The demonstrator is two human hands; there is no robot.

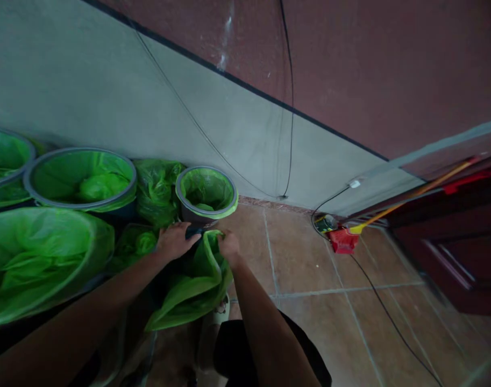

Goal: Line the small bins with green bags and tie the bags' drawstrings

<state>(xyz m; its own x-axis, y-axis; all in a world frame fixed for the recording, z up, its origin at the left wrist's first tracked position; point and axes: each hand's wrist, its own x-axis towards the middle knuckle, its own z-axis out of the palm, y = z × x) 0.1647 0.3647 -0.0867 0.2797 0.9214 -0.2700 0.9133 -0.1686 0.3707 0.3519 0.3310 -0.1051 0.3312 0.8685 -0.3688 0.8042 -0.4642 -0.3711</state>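
In front of me is a dark trash can, its body mostly covered by a loose green trash bag. My left hand grips the can's dark rim, thumb and fingers on either side of it. Closed on the gathered upper edge of the bag is my right hand. From there the bag hangs over the near side of the can in folds, down towards my feet. Just behind stands a small lined trash can with a grey rim, and a bunched green bag sits to its left.
Larger lined trash cans crowd the left side, one wide green-lined can nearest me. A red dustpan and a yellow-handled broom are by the door at right. A black cable crosses the tiled floor.
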